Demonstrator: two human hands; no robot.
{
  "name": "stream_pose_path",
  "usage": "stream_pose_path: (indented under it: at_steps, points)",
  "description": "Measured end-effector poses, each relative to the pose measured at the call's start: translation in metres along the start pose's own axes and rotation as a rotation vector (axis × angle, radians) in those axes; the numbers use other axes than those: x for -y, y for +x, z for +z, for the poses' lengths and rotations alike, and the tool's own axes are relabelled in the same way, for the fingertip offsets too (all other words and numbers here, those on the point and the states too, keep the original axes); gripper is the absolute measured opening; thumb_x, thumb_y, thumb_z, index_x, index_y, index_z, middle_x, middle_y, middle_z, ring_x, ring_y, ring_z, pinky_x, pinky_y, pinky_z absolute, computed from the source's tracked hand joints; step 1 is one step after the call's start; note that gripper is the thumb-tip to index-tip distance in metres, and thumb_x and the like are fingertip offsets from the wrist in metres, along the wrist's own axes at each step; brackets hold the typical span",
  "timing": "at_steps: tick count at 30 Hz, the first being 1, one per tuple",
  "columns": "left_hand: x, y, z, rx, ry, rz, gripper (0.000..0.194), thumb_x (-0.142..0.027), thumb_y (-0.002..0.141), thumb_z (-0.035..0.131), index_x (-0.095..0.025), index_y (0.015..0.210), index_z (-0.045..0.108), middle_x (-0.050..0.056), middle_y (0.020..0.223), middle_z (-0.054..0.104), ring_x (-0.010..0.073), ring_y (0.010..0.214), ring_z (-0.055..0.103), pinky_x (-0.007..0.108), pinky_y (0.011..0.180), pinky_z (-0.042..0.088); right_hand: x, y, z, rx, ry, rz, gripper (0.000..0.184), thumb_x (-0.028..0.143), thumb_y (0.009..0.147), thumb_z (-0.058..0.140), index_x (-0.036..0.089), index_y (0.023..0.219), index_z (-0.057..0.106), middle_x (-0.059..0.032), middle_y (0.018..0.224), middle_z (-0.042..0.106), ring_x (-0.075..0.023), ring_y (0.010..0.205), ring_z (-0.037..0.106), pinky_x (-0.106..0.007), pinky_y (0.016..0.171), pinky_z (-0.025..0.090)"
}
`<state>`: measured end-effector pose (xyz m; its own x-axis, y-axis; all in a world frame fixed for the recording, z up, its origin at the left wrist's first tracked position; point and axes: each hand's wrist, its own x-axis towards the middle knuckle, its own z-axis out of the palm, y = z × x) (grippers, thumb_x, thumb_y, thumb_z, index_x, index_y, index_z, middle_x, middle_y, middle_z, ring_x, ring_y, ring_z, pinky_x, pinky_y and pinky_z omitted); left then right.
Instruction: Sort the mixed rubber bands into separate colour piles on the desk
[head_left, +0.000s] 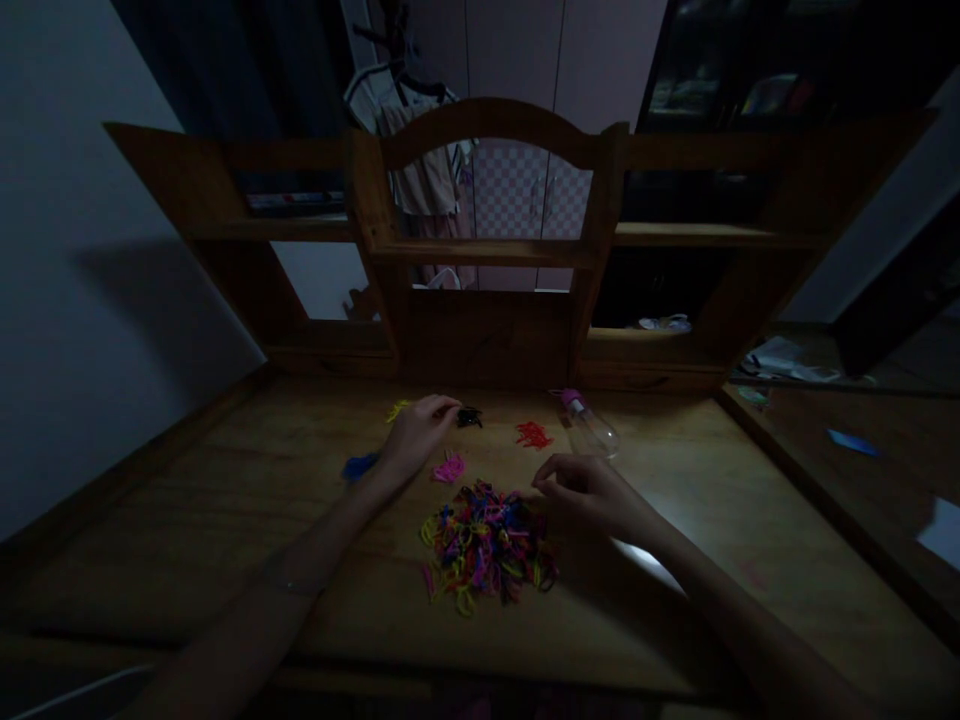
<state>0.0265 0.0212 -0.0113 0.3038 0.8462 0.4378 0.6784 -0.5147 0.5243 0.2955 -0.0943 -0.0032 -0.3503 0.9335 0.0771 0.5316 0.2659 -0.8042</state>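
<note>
A heap of mixed, multicoloured elastic bands (491, 545) lies on the wooden desk in front of me. My left hand (418, 435) reaches past it, fingertips pinched together beside a small pile of black bands (469, 417). Anything in that pinch is too small to make out. Over the heap's right edge hovers my right hand (589, 490), thumb and forefinger closed together; I cannot tell what is between them. Around the left hand lie separate piles of yellow bands (397, 409), blue bands (360, 466) and pink bands (448, 467). Red bands (534, 434) form another pile further right.
Behind my right hand, a clear bulb-shaped bottle with a pink cap (592, 430) lies on its side. A wooden shelf unit (487, 255) rises along the desk's back edge. Papers (787, 360) and a blue packet (853, 442) lie on a surface to the right.
</note>
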Motion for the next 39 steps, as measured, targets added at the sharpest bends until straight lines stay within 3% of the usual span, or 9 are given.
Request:
stream_pose_path:
  at_steps: [3,7,10,21,26,32,39]
  points:
    - [-0.02,-0.01,0.0,0.054,-0.038,0.164,0.024,-0.03,0.092,0.046,-0.021,0.1,0.067,0.005,0.101,0.068,0.0184,0.097,0.061,0.031,0.09,0.044,0.0,-0.002,0.001,0.019,-0.054,0.006,0.024,0.037,0.088,0.054,0.017,0.09,0.066,0.0031,0.054,0.045,-0.0097,0.049,0.038,-0.023,0.046,0.023]
    - [-0.043,-0.024,0.005,0.237,-0.021,0.425,0.026,-0.027,0.094,0.043,-0.018,0.101,0.067,0.008,0.095,0.067,0.0195,0.095,0.059,0.033,0.088,0.044,0.002,-0.002,0.0,0.088,-0.089,0.044,0.026,0.042,0.087,0.056,0.019,0.095,0.067,0.0033,0.056,0.045,-0.0098,0.049,0.038,-0.023,0.046,0.024]
    - [-0.052,-0.033,0.01,0.347,-0.009,0.54,0.027,-0.028,0.094,0.044,-0.018,0.099,0.068,0.008,0.092,0.066,0.0196,0.092,0.058,0.034,0.086,0.044,0.004,-0.003,-0.003,0.182,-0.098,0.049,0.027,0.042,0.085,0.058,0.02,0.099,0.066,0.0032,0.058,0.047,-0.0097,0.051,0.039,-0.023,0.046,0.025]
    - [-0.063,-0.041,0.012,0.431,-0.06,0.525,0.024,-0.028,0.093,0.046,-0.019,0.098,0.068,0.007,0.092,0.064,0.0193,0.092,0.056,0.032,0.082,0.042,-0.002,-0.004,-0.009,0.286,-0.093,0.1,0.023,0.03,0.083,0.059,0.017,0.101,0.064,0.0018,0.062,0.056,-0.0095,0.052,0.044,-0.021,0.047,0.029]
    - [-0.055,-0.04,0.018,0.392,-0.012,0.541,0.021,-0.026,0.092,0.048,-0.018,0.097,0.067,0.007,0.094,0.063,0.0195,0.093,0.056,0.033,0.083,0.042,-0.002,-0.003,-0.01,0.241,-0.142,0.068,0.023,0.035,0.084,0.059,0.016,0.096,0.066,-0.0002,0.067,0.057,-0.0099,0.056,0.045,-0.021,0.049,0.03]
    - [-0.045,-0.036,0.022,0.367,0.024,0.549,0.023,-0.025,0.094,0.046,-0.017,0.097,0.067,0.007,0.094,0.062,0.019,0.092,0.055,0.033,0.083,0.043,-0.006,-0.001,-0.009,0.164,-0.129,0.079,0.031,0.045,0.088,0.052,0.017,0.093,0.064,0.0038,0.057,0.045,-0.0092,0.05,0.037,-0.022,0.045,0.023]
    - [-0.041,-0.034,0.022,0.365,0.06,0.541,0.023,-0.026,0.094,0.046,-0.016,0.095,0.067,0.007,0.092,0.062,0.0186,0.091,0.055,0.033,0.083,0.043,-0.014,0.004,-0.01,0.036,-0.062,0.05,0.029,0.043,0.09,0.049,0.016,0.088,0.061,0.0048,0.053,0.041,-0.009,0.048,0.035,-0.023,0.046,0.022]
